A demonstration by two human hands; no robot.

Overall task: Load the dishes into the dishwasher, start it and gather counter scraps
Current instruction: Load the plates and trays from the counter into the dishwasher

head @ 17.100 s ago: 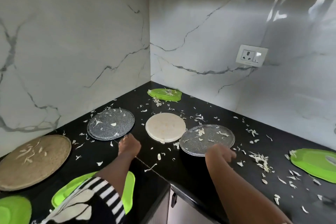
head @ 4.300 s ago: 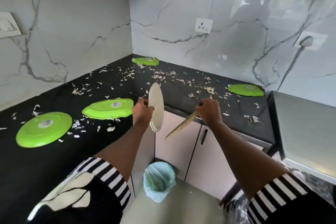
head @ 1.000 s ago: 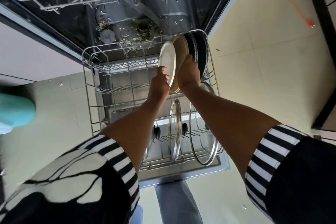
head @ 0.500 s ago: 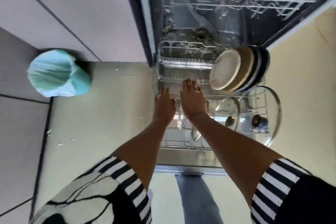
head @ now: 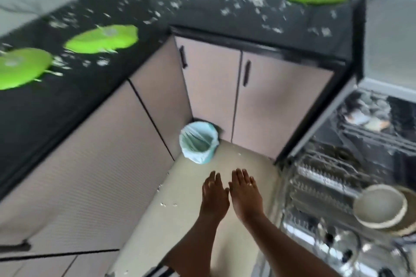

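My left hand (head: 213, 197) and right hand (head: 246, 195) hang flat and empty, lower centre. A green plate (head: 102, 38) lies on the worktop (head: 45, 110), upper left. I'd grip its rim with both hands, stand it in the rack (head: 326, 177), lower right, then gather scraps (head: 256, 2).

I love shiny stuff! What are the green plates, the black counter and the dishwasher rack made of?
Green plates: probably plastic, given the flat, vivid lime colour and thin, uneven rims. Black counter: looks like polished stone, dark with a soft sheen, though blur leaves it open. Dishwasher rack: metal wire, seen in the thin, bright silvery bars.
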